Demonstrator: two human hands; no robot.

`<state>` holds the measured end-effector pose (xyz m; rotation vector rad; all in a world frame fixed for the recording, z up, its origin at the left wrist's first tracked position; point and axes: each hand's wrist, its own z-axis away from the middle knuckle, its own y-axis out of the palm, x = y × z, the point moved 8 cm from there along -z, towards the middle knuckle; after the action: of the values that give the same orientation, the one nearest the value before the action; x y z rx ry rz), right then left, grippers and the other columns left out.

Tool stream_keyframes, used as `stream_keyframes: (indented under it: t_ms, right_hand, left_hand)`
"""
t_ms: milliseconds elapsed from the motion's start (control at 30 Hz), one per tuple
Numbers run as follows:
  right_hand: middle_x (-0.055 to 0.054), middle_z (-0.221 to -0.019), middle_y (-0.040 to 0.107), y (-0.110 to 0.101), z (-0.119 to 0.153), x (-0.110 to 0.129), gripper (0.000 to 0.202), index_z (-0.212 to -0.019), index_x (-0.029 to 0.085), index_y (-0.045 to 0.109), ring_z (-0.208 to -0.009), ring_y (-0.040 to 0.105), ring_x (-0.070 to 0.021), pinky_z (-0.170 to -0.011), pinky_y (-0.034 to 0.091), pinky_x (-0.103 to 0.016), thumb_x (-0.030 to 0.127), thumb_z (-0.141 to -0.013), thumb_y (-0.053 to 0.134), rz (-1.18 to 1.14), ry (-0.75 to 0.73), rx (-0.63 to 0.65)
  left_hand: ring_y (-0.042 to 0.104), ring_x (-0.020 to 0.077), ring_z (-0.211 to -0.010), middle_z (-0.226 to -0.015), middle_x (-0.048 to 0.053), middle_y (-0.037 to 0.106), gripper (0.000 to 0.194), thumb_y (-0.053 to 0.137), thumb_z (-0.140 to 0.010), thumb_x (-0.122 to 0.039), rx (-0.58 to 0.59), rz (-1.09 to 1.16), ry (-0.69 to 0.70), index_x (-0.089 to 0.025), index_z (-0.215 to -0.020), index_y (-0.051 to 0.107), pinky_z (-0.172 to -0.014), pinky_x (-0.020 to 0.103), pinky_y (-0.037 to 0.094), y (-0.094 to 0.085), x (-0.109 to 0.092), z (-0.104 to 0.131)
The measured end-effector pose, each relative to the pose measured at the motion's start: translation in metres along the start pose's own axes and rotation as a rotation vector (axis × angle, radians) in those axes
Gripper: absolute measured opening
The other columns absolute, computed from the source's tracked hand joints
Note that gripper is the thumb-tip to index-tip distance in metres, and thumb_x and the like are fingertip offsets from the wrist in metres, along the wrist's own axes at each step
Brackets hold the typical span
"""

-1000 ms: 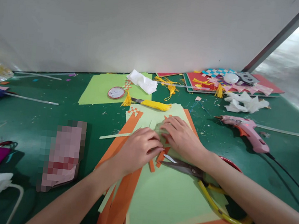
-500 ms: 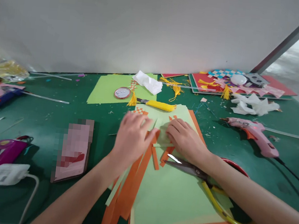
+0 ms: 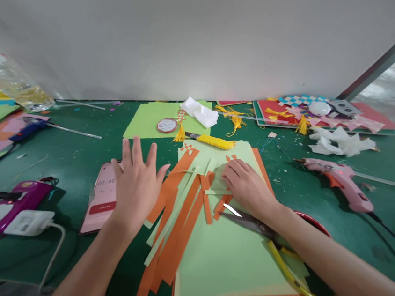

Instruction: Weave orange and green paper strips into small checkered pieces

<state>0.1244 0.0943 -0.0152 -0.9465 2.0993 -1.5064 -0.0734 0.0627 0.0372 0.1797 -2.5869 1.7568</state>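
Observation:
My left hand is held up with its fingers spread, empty, in front of the right edge of a phone showing a timer. My right hand bends its fingers together over an orange paper strip, which shows above and below it; the fingertips are hidden. Light green paper sheets lie under this hand. Large scissors rest beneath the right forearm, blades toward the strips. Between the hands, long orange strips and pale green strips fan toward the front edge.
A yellow utility knife, round tin and crumpled tissue lie behind the sheets. At right is a pink glue gun with a cable. A blue glue gun and purple power block are at left.
My left hand has moved left, away from the strips to the phone, and its fingers have spread. My right hand stays on the paper. The view has shifted slightly.

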Motion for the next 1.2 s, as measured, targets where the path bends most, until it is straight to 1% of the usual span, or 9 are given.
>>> stream_keyframes:
  t_ms: [100,200,333,500,767,933,1067,1133,1200]
  right_hand:
    - [-0.012,-0.092,0.058,0.0,0.0,0.0,0.02,-0.089,0.013,0.059,-0.091,0.051,-0.025,-0.082,0.045,-0.039,0.012,-0.094,0.04,-0.017,-0.003,-0.011]
    - [-0.012,-0.09,0.058,-0.001,-0.001,-0.001,0.018,-0.087,0.013,0.059,-0.088,0.05,-0.0249,-0.081,0.045,-0.039,0.011,-0.092,0.041,-0.038,0.008,-0.02]
    - [-0.011,-0.087,0.058,-0.004,-0.001,-0.001,0.016,-0.084,0.014,0.058,-0.085,0.05,-0.0245,-0.08,0.045,-0.038,0.006,-0.088,0.044,-0.066,0.009,-0.01]
    - [-0.012,-0.088,0.062,-0.014,-0.002,-0.005,0.019,-0.083,0.015,0.057,-0.089,0.053,-0.0252,-0.083,0.044,-0.039,0.006,-0.09,0.041,-0.129,0.04,-0.075]
    - [-0.001,-0.076,0.064,-0.034,0.011,-0.059,0.005,-0.085,0.02,0.057,-0.071,0.061,-0.016,-0.068,0.046,-0.029,0.018,-0.088,0.054,-0.544,0.453,-0.302]
    - [0.002,-0.07,0.06,-0.051,0.024,-0.083,0.009,-0.096,0.023,0.054,-0.066,0.062,-0.0166,-0.065,0.048,-0.031,0.021,-0.087,0.057,-0.812,0.588,-0.589]
    - [-0.001,-0.077,0.06,-0.077,0.034,-0.07,0.012,-0.098,0.023,0.056,-0.069,0.063,-0.0174,-0.067,0.05,-0.034,0.018,-0.087,0.057,-0.654,0.489,-0.795]
    - [-0.003,-0.081,0.063,-0.088,0.031,-0.043,0.012,-0.094,0.022,0.058,-0.077,0.063,-0.0188,-0.072,0.05,-0.035,0.013,-0.086,0.057,-0.451,0.298,-0.757]
    - [-0.003,-0.077,0.066,-0.089,0.024,-0.002,0.014,-0.091,0.021,0.058,-0.075,0.063,-0.018,-0.072,0.051,-0.035,0.009,-0.084,0.055,-0.332,-0.056,-0.599]
  left_hand:
    - [0.032,0.0394,-0.137,-0.146,0.023,0.037,0.043,0.043,-0.095,-0.035,-0.042,0.095,0.215,-0.013,-0.132,0.049,-0.103,0.059,0.034,-0.013,-0.043,0.001]
    - [0.058,0.028,-0.109,-0.116,0.015,0.062,0.028,0.042,-0.096,-0.029,0.074,0.233,0.523,-0.014,-0.11,0.06,-0.088,0.04,0.049,-0.007,-0.097,0.012]
    - [0.059,0.0217,-0.079,-0.08,0.007,0.061,0.021,0.041,-0.092,-0.013,0.138,0.163,0.673,-0.014,-0.084,0.06,-0.063,0.032,0.049,0.014,-0.13,0.024]
    - [0.056,0.0216,-0.079,-0.08,0.006,0.059,0.019,0.044,-0.088,-0.008,0.032,0.191,0.665,-0.015,-0.081,0.059,-0.062,0.032,0.046,0.024,-0.128,0.024]
    - [0.057,0.0208,-0.089,-0.089,0.007,0.062,0.022,0.041,-0.094,-0.02,0.163,0.363,0.581,-0.015,-0.088,0.062,-0.078,0.034,0.049,0.027,-0.12,0.021]
    - [0.056,0.0211,-0.093,-0.095,0.007,0.061,0.022,0.039,-0.095,-0.02,0.264,0.439,0.572,-0.015,-0.092,0.061,-0.08,0.035,0.048,0.029,-0.118,0.02]
    - [0.054,0.0219,-0.094,-0.094,0.007,0.062,0.027,0.04,-0.097,-0.03,0.304,0.588,0.516,-0.015,-0.09,0.061,-0.084,0.036,0.045,0.024,-0.115,0.018]
    - [0.054,0.0205,-0.095,-0.093,0.006,0.063,0.03,0.038,-0.098,-0.034,0.287,0.763,0.435,-0.017,-0.09,0.061,-0.088,0.035,0.043,0.018,-0.11,0.015]
    - [0.055,0.0182,-0.093,-0.092,0.004,0.064,0.033,0.034,-0.099,-0.033,0.298,0.969,0.316,-0.018,-0.088,0.061,-0.088,0.032,0.042,0.016,-0.103,0.011]
